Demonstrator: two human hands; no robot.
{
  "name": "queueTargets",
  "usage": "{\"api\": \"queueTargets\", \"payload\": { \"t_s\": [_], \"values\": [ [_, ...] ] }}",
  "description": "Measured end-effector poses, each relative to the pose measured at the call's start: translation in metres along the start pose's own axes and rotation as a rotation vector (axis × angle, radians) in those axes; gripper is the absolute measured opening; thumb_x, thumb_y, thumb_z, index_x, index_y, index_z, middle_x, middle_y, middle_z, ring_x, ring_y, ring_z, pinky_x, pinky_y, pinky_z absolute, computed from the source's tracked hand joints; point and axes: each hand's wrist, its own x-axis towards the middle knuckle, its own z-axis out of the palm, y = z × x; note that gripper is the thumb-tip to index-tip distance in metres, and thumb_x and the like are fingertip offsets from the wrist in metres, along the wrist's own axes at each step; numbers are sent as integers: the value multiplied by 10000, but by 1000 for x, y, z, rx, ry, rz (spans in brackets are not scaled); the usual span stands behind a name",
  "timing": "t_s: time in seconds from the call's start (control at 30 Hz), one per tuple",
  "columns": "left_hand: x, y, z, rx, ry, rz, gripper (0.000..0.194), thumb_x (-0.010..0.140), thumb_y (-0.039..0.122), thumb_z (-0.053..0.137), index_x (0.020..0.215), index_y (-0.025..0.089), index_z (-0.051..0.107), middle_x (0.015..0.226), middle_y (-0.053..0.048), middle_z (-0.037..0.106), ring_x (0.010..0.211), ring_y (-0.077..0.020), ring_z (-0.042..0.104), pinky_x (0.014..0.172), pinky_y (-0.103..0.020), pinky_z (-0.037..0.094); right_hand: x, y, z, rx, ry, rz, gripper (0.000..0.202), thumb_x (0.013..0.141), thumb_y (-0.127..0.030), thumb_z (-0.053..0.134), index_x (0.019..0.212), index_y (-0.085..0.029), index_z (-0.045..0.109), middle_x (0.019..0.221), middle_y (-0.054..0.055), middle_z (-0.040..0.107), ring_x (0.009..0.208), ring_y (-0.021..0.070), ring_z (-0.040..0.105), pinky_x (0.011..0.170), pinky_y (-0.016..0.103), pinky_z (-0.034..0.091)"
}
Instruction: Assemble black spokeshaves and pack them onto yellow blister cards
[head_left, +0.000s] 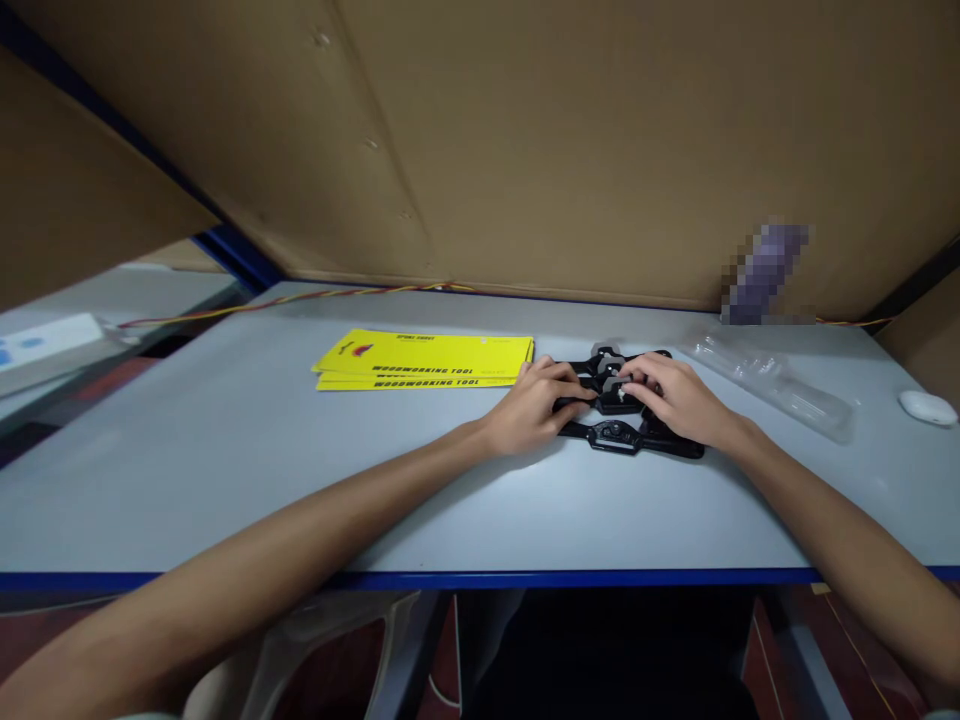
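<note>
Several black spokeshaves lie close together on the table, one behind another, with grey blades showing on those farther back. My left hand [529,410] is closed around the left handle of a middle spokeshave [619,406]. Over the centre of that same tool, my right hand [675,398] pinches at its blade area with thumb and fingers; the exact small part between the fingertips is hidden. Nearest to me lies another spokeshave [615,437], with its slotted mouth visible and its right handle below my right hand. My hands partly cover the handles of the others.
Left of my hands is a fanned stack of yellow printed cards [420,357]. A clear plastic blister pack [780,385] lies to the right, with a white rounded object [928,407] beyond it. Cardboard panels [570,150] wall the back, and a thin cable [300,297] runs along there.
</note>
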Motion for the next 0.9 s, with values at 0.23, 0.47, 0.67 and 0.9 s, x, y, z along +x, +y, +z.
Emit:
{"api": "queueTargets", "payload": {
  "t_s": [0.23,0.47,0.67,0.9],
  "values": [
    [0,0,0,29,17,7,325,1000,320,540,1200,250,785,1034,-93,692,975,-253,506,877,-402,357,-1,-4,4,16,-9,40,185,968,-357,583,969,-230,717,987,45,629,791,176,568,790,351,450],
    [0,1,0,11,-1,1,330,999,323,537,1201,246,786,1040,-94,689,989,-256,501,892,-413,356,-1,-5,-3,-19,-98,0,166,961,-271,553,1003,-231,708,1079,71,541,845,188,567,838,385,482],
    [1,0,0,18,-2,4,341,1002,336,528,1208,247,784,1039,-96,688,975,-253,496,881,-407,366,-2,-6,2,-92,-89,-87,254,968,-149,439,881,-209,670,1154,107,532,1007,224,577,942,426,472],
    [0,0,0,16,7,1,334,998,325,526,1195,244,782,1034,-93,690,973,-254,503,868,-403,348,-4,-11,2,-65,-33,-19,167,916,-200,533,1051,-224,629,1175,94,595,995,233,608,944,431,494]
  ]
}}
